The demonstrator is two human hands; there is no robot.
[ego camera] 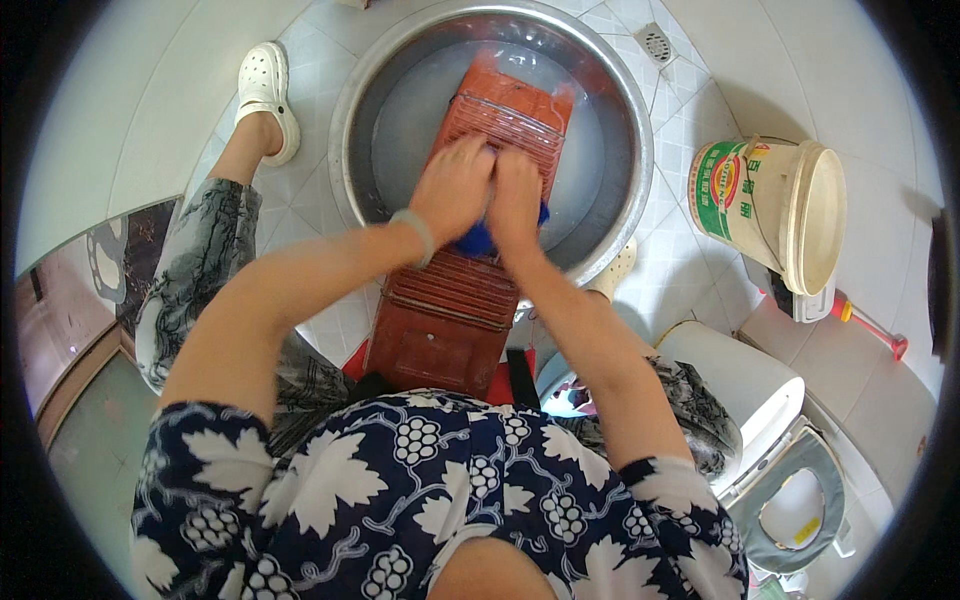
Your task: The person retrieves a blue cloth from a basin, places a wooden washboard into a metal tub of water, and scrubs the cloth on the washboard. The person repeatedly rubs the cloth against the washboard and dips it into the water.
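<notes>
A reddish-brown ridged washboard slants from my lap into a large round metal basin of cloudy water; its far end is wet. My left hand and my right hand press side by side on the ridges, fingers curled over a blue cloth. The cloth shows below my left hand and at the outer edge of my right. Most of it is hidden under my hands, which are slightly blurred.
At the right a cream plastic bucket lies tilted near a red-handled tool. A toilet with a grey seat cover stands lower right. A floor drain lies beyond the basin. My feet, in pale clogs, flank the basin.
</notes>
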